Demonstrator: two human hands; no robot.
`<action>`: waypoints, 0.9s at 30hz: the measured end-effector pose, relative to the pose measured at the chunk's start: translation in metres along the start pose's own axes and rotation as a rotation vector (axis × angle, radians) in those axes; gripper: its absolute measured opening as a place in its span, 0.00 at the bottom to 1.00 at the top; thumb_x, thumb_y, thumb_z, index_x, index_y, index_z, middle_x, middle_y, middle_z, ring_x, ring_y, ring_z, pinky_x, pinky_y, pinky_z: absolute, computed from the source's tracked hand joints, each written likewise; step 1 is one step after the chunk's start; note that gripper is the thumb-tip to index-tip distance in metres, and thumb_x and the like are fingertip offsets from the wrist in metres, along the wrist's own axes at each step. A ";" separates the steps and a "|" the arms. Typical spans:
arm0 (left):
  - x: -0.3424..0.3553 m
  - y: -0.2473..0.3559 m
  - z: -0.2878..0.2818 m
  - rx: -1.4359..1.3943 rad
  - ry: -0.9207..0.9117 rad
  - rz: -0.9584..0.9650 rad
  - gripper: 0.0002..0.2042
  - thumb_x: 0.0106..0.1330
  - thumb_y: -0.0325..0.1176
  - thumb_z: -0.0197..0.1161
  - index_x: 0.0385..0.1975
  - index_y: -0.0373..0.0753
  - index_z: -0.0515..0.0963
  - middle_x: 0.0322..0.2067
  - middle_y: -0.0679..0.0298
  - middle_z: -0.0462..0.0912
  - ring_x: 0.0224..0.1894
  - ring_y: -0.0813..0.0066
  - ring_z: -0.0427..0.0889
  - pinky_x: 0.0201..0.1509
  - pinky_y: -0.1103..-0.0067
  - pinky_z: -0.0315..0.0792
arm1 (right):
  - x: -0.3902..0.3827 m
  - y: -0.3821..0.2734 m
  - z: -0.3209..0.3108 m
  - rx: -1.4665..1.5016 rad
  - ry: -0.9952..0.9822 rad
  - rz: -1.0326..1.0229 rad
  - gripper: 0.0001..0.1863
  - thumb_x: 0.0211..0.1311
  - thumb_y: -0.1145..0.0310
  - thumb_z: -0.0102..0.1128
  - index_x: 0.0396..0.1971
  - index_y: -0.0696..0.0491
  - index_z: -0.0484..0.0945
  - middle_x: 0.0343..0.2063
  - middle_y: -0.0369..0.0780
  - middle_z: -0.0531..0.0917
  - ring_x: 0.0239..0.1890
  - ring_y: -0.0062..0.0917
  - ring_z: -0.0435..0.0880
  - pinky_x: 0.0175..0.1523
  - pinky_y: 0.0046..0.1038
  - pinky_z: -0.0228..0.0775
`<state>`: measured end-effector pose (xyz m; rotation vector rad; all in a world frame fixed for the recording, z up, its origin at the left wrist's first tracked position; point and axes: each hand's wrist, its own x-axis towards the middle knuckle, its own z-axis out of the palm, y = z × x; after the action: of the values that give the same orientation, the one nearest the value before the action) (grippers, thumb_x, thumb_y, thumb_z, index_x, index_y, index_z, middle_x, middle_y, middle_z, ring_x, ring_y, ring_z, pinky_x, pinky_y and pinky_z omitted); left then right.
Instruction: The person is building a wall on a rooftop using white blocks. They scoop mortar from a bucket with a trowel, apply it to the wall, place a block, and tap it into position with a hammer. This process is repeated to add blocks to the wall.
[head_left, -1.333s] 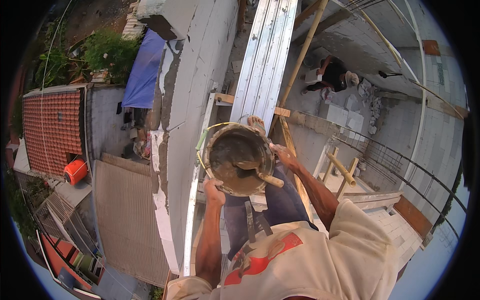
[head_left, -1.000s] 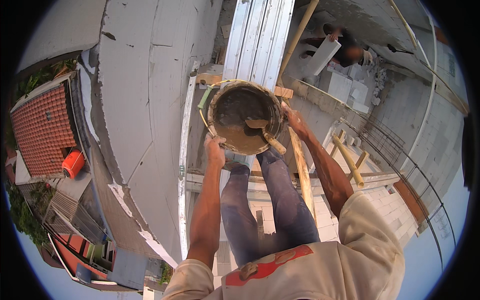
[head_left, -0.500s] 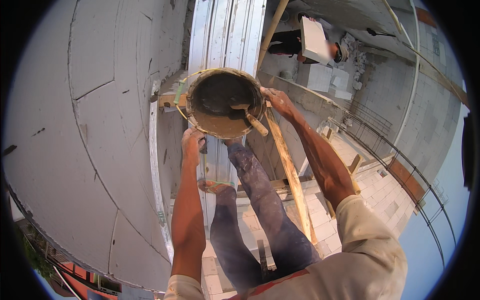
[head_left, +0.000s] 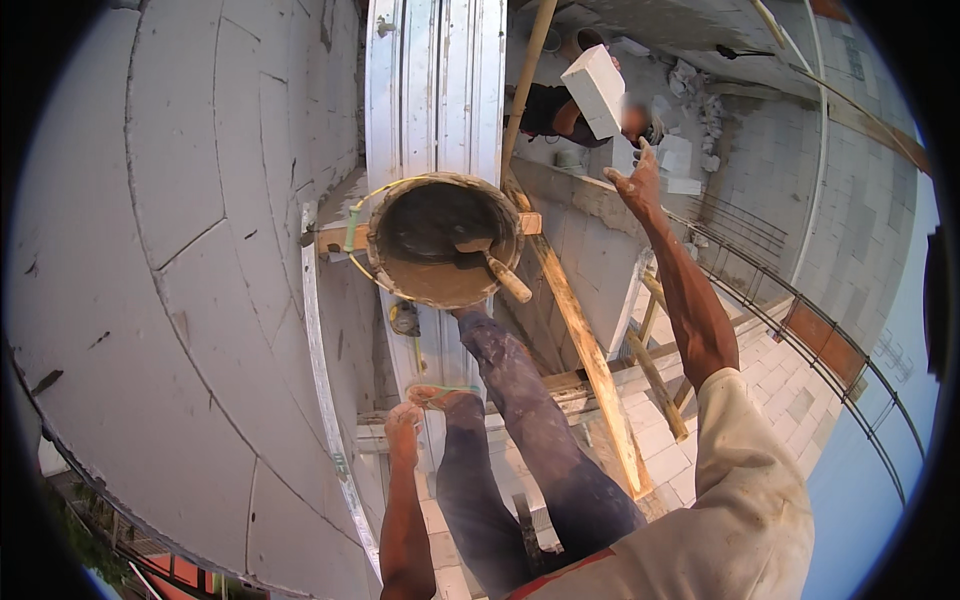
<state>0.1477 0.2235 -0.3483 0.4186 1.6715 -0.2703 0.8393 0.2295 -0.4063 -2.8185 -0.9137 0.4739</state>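
My right hand reaches out to the far right, thumb and fingers apart, with nothing in it. Just beyond it, a person below lifts a white block, which my fingers do not touch. A bucket of wet grey mortar rests on the ribbed metal planks in front of me. In it leans a trowel, its wooden handle over the near rim. My left hand hangs low beside my foot, fingers curled in; whether anything is inside them is hidden.
Ribbed metal planks run ahead, with a tape measure lying near the bucket. A block wall rises at left. Wooden props slant down at right, and a rebar frame curves beyond. Stacked blocks lie below.
Both hands have let go of the bucket. My right hand has stretched out toward the person's block, while my left has drawn back toward me. The person has raised and turned the block.
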 end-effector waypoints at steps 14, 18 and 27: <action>-0.067 -0.052 0.001 -0.196 -0.036 -0.119 0.18 0.72 0.33 0.62 0.59 0.33 0.75 0.50 0.58 0.84 0.49 0.67 0.85 0.54 0.73 0.77 | 0.074 -0.039 0.023 -0.184 0.006 0.130 0.60 0.40 0.55 0.84 0.72 0.57 0.57 0.63 0.58 0.77 0.63 0.53 0.81 0.62 0.50 0.78; -0.077 -0.060 -0.024 -0.153 -0.014 -0.007 0.15 0.71 0.32 0.64 0.54 0.33 0.78 0.45 0.61 0.85 0.45 0.70 0.86 0.52 0.76 0.78 | 0.054 -0.019 -0.038 -0.181 0.013 0.092 0.40 0.39 0.61 0.78 0.52 0.58 0.66 0.44 0.58 0.86 0.45 0.55 0.89 0.51 0.46 0.81; -0.174 -0.010 -0.024 0.279 0.212 0.468 0.12 0.70 0.31 0.64 0.47 0.30 0.80 0.36 0.63 0.85 0.38 0.78 0.84 0.45 0.78 0.79 | -0.107 -0.089 -0.424 -0.084 -0.158 -0.061 0.45 0.26 0.62 0.76 0.54 0.60 0.73 0.39 0.55 0.89 0.43 0.53 0.89 0.51 0.44 0.81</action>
<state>0.1404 0.2039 -0.1737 1.0598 1.6894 -0.1114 0.8518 0.2224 0.0401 -2.8508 -1.0693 0.6725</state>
